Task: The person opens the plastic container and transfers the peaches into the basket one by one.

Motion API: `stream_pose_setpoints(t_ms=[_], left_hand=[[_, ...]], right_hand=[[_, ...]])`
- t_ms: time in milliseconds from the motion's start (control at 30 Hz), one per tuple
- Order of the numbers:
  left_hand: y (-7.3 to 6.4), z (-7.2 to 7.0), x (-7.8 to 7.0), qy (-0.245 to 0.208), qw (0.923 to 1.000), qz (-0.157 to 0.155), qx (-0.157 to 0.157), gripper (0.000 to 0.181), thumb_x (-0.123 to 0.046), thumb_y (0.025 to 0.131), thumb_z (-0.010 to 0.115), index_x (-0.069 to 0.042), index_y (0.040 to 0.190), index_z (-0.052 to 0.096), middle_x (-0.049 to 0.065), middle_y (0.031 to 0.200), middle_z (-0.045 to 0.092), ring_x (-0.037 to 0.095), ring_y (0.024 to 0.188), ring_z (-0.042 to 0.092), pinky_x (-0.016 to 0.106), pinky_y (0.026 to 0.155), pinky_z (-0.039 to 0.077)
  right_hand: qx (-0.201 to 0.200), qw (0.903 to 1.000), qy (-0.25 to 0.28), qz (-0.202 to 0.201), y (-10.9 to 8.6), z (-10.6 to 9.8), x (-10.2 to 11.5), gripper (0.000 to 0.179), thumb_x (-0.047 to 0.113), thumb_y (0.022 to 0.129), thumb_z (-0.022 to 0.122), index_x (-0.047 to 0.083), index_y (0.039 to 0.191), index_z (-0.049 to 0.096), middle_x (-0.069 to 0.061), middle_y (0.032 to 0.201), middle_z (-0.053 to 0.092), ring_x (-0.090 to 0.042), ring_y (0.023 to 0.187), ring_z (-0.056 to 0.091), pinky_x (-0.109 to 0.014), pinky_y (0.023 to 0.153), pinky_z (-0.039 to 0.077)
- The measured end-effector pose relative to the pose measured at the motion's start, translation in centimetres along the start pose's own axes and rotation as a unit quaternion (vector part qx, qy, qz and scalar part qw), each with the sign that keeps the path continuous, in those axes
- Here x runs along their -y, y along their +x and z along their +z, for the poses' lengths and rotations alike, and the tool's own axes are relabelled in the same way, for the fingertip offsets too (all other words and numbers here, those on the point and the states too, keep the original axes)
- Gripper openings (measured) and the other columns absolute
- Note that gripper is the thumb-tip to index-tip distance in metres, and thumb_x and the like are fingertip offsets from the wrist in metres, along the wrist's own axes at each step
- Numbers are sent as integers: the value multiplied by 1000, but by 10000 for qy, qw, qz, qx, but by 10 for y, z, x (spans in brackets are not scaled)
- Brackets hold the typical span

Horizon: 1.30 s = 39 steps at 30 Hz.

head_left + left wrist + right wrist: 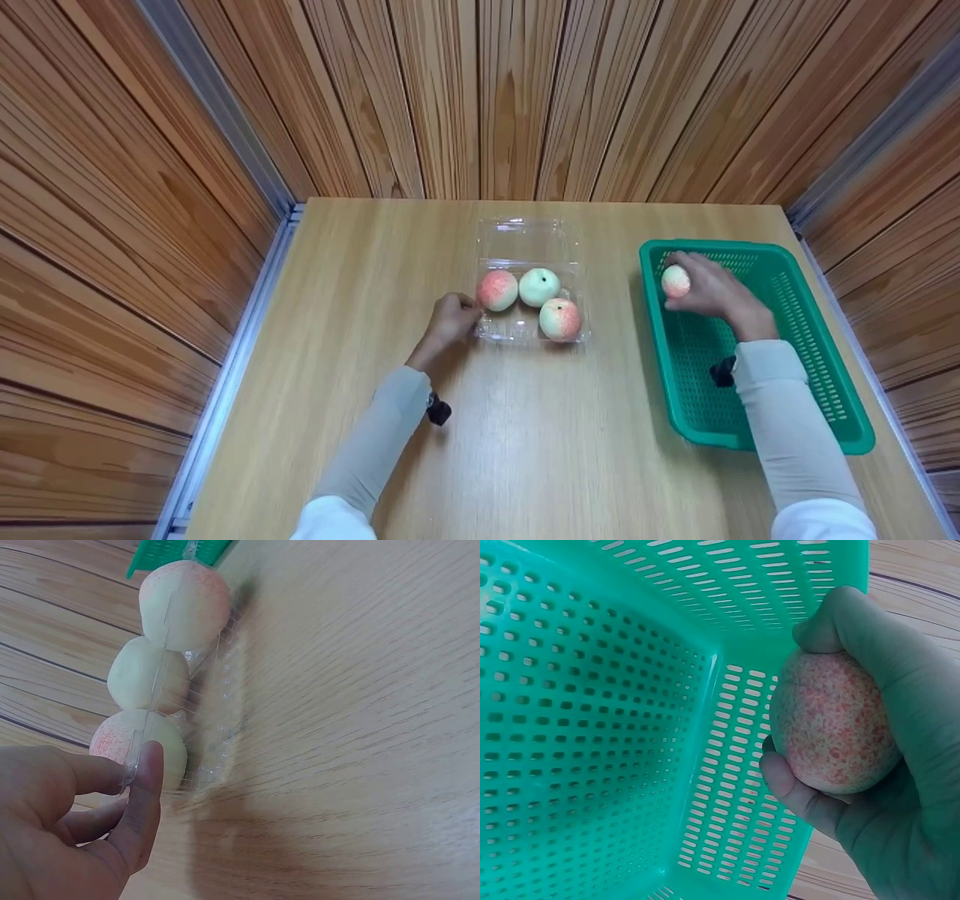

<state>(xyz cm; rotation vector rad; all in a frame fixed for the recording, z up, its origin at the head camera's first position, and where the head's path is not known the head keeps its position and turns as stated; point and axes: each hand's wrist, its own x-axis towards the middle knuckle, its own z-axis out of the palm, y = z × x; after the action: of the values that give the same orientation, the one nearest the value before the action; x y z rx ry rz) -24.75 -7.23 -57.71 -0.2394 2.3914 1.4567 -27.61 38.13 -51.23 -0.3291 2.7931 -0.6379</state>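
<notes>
My left hand (453,319) pinches the left rim of a clear plastic clamshell box (514,330) between thumb and fingers. Three peaches sit in the box: a red-blushed peach (498,290) by my left fingers, a pale green peach (539,287) at the back, and a pink-and-cream peach (560,319) at the front right. The box's lid (529,238) lies folded back. My right hand (709,289) grips another peach (836,724), speckled pink, over the far left part of a green plastic basket (686,420). No other fruit shows in the basket.
The perforated basket stands on the right of the wooden table (525,450), near its right edge. Wood-panelled walls (495,97) enclose the back and both sides, with metal rails (247,300) along the edges. Bare tabletop separates box and basket.
</notes>
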Motion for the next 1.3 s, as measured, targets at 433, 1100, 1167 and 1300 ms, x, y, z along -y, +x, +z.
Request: stream_pose_setpoints(t_ms=[433, 1100, 1167, 1300], left_hand=[[2, 2, 0, -29, 9999, -76, -67, 17, -8, 105, 62, 2, 117, 71, 7, 88, 67, 16, 70, 62, 23, 51, 47], [3, 2, 0, 37, 9999, 38, -103, 16, -7, 104, 63, 2, 115, 71, 6, 85, 67, 14, 65, 60, 23, 50, 46], [3, 2, 0, 37, 9999, 33, -103, 16, -8, 104, 63, 2, 115, 72, 6, 85, 66, 14, 65, 60, 23, 50, 46], [3, 2, -1, 10, 9999, -71, -86, 16, -9, 105, 63, 0, 115, 72, 4, 85, 65, 14, 65, 58, 23, 50, 45]], right_hand=[[36, 9999, 106, 59, -1, 8, -4, 69, 25, 93, 81, 7, 150, 48, -25, 145, 53, -46, 127, 51, -72, 108, 42], [56, 9997, 205, 140, 0, 20, -10, 65, 24, 94, 79, 7, 148, 48, -23, 143, 53, -44, 125, 51, -72, 107, 43], [86, 9997, 196, 146, 1, 22, -10, 64, 23, 94, 78, 8, 148, 48, -23, 144, 53, -44, 126, 51, -72, 108, 43], [121, 9998, 117, 127, 2, 25, -12, 65, 26, 94, 78, 7, 148, 48, -24, 143, 53, -45, 124, 52, -72, 106, 45]])
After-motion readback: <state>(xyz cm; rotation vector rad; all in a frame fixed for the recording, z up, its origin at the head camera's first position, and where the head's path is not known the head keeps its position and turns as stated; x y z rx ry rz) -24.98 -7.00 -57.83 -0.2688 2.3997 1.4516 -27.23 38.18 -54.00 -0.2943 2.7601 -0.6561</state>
